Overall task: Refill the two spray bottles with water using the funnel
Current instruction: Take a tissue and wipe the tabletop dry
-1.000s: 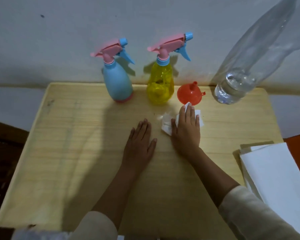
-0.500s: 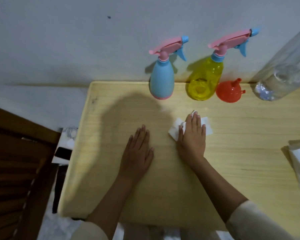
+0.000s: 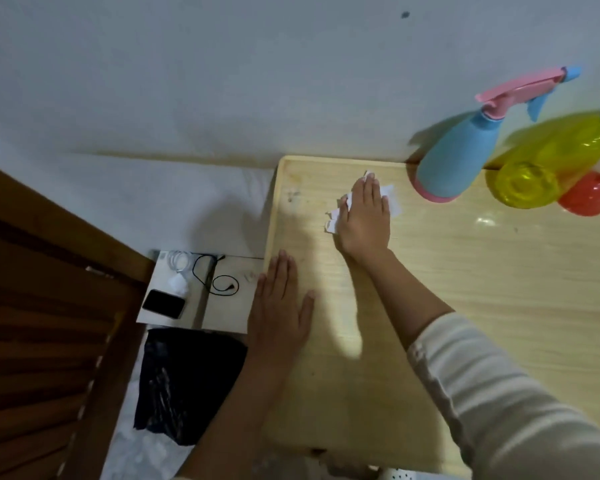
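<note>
1. Closest to me, the person's left hand (image 3: 281, 306) is lying palm down on the near left edge of the wooden table (image 3: 465, 306). Its fingers are straight and together, its thumb is spread, and it is holding nothing.
2. Beside that edge and lower down, a dark bag (image 3: 187, 375) is sitting in front of a small pale shelf, where a phone (image 3: 163, 304) and a black cable (image 3: 219, 282) are lying.
3. Further in, the right hand (image 3: 362, 216) is pressing flat, with straight fingers, on a white tissue (image 3: 392, 200) near the table's far left corner. The tissue's edges are poking out on both sides.
4. Just right of the tissue, apart from it, the blue spray bottle (image 3: 454, 161) is standing at the back by the wall, wearing its pink trigger head.
5. The yellow spray bottle (image 3: 548, 161) is standing next to it. The orange-red funnel (image 3: 589, 199) is sitting spout up at the picture's right edge.
</note>
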A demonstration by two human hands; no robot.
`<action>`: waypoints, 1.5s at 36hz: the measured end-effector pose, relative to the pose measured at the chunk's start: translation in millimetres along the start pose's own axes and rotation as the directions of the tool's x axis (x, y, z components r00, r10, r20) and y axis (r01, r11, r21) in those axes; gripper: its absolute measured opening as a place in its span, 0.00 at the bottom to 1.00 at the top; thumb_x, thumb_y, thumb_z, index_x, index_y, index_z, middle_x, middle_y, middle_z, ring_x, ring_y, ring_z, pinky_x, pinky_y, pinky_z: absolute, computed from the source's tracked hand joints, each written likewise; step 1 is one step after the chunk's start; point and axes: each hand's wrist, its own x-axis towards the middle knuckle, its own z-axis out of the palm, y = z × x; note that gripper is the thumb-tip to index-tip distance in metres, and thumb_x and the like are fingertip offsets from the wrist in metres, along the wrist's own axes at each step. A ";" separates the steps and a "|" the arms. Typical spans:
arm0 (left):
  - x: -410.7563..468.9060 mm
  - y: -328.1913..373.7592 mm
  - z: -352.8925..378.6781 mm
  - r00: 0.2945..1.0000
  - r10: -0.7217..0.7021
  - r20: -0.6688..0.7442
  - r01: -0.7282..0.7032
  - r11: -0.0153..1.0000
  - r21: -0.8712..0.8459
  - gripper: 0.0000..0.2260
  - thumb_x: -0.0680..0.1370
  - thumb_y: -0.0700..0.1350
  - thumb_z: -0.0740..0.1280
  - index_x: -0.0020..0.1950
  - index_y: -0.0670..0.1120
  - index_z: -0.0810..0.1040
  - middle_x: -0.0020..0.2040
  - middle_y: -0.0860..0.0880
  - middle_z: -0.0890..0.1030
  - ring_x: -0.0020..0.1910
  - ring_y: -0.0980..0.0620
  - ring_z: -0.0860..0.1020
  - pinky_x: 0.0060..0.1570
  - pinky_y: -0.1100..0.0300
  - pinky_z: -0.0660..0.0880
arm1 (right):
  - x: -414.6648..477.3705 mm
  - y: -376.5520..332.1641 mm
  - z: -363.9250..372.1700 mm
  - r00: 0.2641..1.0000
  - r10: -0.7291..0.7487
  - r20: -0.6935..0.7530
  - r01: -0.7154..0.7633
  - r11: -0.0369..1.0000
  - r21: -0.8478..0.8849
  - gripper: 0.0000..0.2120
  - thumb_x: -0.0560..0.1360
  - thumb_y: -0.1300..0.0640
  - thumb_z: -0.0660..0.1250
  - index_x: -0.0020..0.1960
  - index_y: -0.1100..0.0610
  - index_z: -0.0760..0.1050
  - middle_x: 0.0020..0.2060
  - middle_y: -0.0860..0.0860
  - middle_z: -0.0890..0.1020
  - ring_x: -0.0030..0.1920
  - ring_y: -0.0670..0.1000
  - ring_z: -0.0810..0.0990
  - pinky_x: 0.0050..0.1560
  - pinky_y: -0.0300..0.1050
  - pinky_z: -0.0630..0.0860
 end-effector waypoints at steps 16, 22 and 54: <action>-17.8 -11.6 2.5 0.994 -0.057 -0.092 0.057 0.998 -0.004 0.28 0.80 0.55 0.51 0.75 0.39 0.59 0.76 0.44 0.57 0.75 0.52 0.52 0.73 0.58 0.45 | 14.7 -14.6 2.9 0.964 -0.240 0.115 0.243 0.970 -0.012 0.32 0.81 0.44 0.47 0.77 0.61 0.42 0.77 0.56 0.45 0.77 0.56 0.41 0.75 0.51 0.41; -21.8 -11.0 2.0 0.993 -0.062 -0.096 0.060 0.998 -0.020 0.28 0.80 0.55 0.50 0.75 0.39 0.59 0.76 0.43 0.58 0.75 0.54 0.49 0.73 0.58 0.45 | 10.6 -27.2 16.4 0.998 -0.046 0.049 0.051 0.994 -0.094 0.32 0.81 0.42 0.44 0.77 0.60 0.42 0.77 0.59 0.43 0.76 0.57 0.38 0.74 0.52 0.37; -34.1 -3.9 1.7 0.986 -0.129 -0.102 0.130 0.991 0.006 0.31 0.78 0.57 0.47 0.76 0.40 0.56 0.77 0.44 0.56 0.75 0.54 0.49 0.73 0.57 0.46 | -36.7 -1.9 8.3 0.803 -0.550 0.228 0.582 0.806 -0.107 0.30 0.80 0.44 0.51 0.76 0.60 0.52 0.76 0.56 0.55 0.76 0.58 0.51 0.74 0.51 0.48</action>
